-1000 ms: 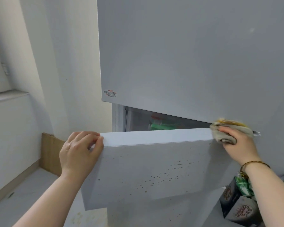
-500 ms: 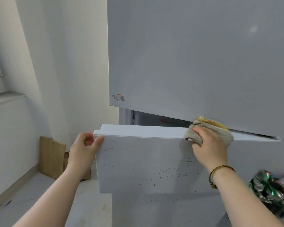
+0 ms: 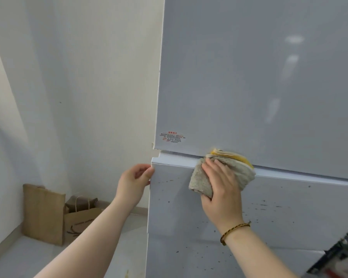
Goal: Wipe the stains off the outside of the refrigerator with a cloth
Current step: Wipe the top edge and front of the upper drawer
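The white refrigerator (image 3: 259, 77) fills the right side of the view. Its middle drawer front (image 3: 279, 207) is almost closed and is speckled with small dark stains. My right hand (image 3: 221, 189) grips a grey and yellow cloth (image 3: 231, 167) and presses it on the drawer's top edge, just under the upper door. My left hand (image 3: 135, 183) touches the drawer's upper left corner with its fingertips, the fingers curled. A red-printed label (image 3: 172, 137) sits at the upper door's lower left corner.
A white wall stands to the left of the refrigerator. On the floor by it lean a flat cardboard piece (image 3: 42, 213) and a brown paper bag (image 3: 80, 219). A blurred dark box with cans (image 3: 342, 253) shows at the lower right.
The drawer has swung from wide open to nearly closed. My right hand slid the cloth leftwards along its top edge. My left hand stayed at the drawer's left corner.
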`<action>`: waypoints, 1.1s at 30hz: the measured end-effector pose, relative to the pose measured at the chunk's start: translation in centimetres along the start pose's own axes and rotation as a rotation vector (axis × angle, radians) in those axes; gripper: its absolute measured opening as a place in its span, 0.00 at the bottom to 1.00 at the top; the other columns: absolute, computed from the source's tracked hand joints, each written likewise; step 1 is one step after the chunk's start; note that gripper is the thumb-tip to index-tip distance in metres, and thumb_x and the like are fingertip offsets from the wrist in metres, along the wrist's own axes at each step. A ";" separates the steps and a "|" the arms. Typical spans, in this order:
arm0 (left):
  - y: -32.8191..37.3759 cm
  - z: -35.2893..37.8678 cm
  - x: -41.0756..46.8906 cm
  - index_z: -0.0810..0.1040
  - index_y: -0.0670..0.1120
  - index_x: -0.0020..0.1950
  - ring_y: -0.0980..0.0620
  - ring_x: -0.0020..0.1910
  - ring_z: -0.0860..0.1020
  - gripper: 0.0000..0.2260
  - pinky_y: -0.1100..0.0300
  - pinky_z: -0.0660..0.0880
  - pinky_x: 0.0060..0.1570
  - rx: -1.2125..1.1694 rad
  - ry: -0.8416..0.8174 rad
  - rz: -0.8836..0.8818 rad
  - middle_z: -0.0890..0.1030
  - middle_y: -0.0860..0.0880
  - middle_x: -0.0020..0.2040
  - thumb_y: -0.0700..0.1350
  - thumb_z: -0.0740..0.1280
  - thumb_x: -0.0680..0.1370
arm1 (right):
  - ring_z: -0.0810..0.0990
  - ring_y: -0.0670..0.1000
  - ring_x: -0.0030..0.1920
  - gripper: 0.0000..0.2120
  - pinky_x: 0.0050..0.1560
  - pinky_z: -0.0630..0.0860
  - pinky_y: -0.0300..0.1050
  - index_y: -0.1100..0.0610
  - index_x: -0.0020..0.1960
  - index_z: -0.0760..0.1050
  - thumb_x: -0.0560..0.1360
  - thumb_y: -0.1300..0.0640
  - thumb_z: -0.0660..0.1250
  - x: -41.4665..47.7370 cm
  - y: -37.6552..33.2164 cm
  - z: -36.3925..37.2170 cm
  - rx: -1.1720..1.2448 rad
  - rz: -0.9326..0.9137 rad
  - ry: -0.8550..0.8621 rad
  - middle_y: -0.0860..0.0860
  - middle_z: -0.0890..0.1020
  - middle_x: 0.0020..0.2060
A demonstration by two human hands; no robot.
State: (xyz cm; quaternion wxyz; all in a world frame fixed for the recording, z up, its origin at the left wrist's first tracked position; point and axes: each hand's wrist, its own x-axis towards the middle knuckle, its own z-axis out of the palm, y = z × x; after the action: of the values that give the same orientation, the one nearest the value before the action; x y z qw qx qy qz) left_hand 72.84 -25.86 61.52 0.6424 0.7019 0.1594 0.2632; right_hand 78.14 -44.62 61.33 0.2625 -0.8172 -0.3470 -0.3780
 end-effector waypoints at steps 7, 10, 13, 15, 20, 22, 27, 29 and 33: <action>-0.7 0.4 3.5 0.75 0.50 0.39 0.57 0.38 0.77 0.08 0.73 0.75 0.36 -0.075 -0.078 -0.026 0.79 0.53 0.38 0.40 0.64 0.77 | 0.52 0.42 0.73 0.39 0.68 0.61 0.54 0.57 0.65 0.63 0.59 0.73 0.73 -1.7 0.0 2.9 -0.002 0.040 -0.072 0.49 0.64 0.66; -0.7 0.2 3.7 0.75 0.49 0.40 0.57 0.38 0.77 0.08 0.71 0.75 0.38 -0.092 -0.121 -0.030 0.79 0.53 0.38 0.40 0.63 0.77 | 0.47 0.36 0.73 0.29 0.70 0.57 0.45 0.55 0.66 0.63 0.66 0.69 0.61 -1.8 0.0 3.2 0.040 0.058 -0.023 0.48 0.65 0.66; -0.7 -0.1 3.9 0.75 0.48 0.40 0.56 0.40 0.77 0.07 0.64 0.75 0.46 -0.094 -0.157 -0.053 0.79 0.52 0.39 0.40 0.64 0.77 | 0.49 0.35 0.72 0.26 0.69 0.58 0.47 0.56 0.66 0.62 0.68 0.64 0.54 -1.9 -0.1 3.2 0.066 0.079 0.029 0.49 0.65 0.66; -0.7 -0.1 4.0 0.75 0.49 0.40 0.56 0.41 0.77 0.06 0.63 0.75 0.48 -0.094 -0.176 -0.071 0.79 0.52 0.40 0.41 0.64 0.77 | 0.50 0.34 0.72 0.24 0.71 0.55 0.41 0.56 0.66 0.62 0.70 0.63 0.54 -1.9 -0.5 3.6 0.083 0.116 0.097 0.50 0.64 0.66; -0.3 -0.8 4.3 0.75 0.49 0.41 0.55 0.44 0.77 0.07 0.62 0.73 0.49 -0.010 -0.226 -0.078 0.79 0.52 0.40 0.44 0.62 0.78 | 0.44 0.39 0.74 0.21 0.73 0.47 0.34 0.57 0.68 0.59 0.76 0.58 0.54 -2.0 -2.5 7.1 0.089 0.126 0.202 0.48 0.56 0.73; 0.1 -1.4 4.5 0.75 0.49 0.43 0.59 0.45 0.77 0.09 0.63 0.72 0.49 0.028 -0.289 -0.077 0.79 0.54 0.42 0.47 0.58 0.79 | 0.42 0.42 0.75 0.21 0.74 0.46 0.38 0.55 0.69 0.55 0.77 0.56 0.53 -1.9 -3.1 8.8 0.045 0.022 0.141 0.42 0.46 0.75; 0.3 -2.0 4.6 0.76 0.49 0.52 0.57 0.50 0.77 0.14 0.58 0.71 0.54 0.056 -0.385 -0.110 0.79 0.53 0.50 0.52 0.52 0.80 | 0.43 0.48 0.75 0.26 0.72 0.48 0.46 0.59 0.67 0.61 0.79 0.42 0.43 -0.5 -2.6 9.9 -0.290 -0.286 0.013 0.50 0.56 0.73; 0.3 -2.0 4.6 0.75 0.47 0.56 0.56 0.51 0.77 0.16 0.61 0.71 0.54 0.064 -0.369 -0.110 0.79 0.52 0.51 0.51 0.51 0.81 | 0.56 0.50 0.73 0.17 0.70 0.51 0.47 0.56 0.63 0.67 0.79 0.49 0.53 0.1 -1.4 8.9 -0.372 -0.412 0.109 0.49 0.65 0.70; 0.2 -1.7 4.4 0.74 0.46 0.55 0.59 0.47 0.76 0.14 0.64 0.71 0.49 0.087 -0.341 -0.097 0.78 0.53 0.50 0.50 0.52 0.81 | 0.58 0.52 0.70 0.18 0.72 0.44 0.55 0.49 0.61 0.69 0.72 0.51 0.64 0.6 1.2 7.7 -0.636 -0.481 0.260 0.49 0.66 0.69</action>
State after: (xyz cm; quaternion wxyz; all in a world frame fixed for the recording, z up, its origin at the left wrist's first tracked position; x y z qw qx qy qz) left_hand 75.43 -22.00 62.56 0.6410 0.7550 0.0934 0.1020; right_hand 82.74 -39.82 57.16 -0.0571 -0.6986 -0.3581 -0.6167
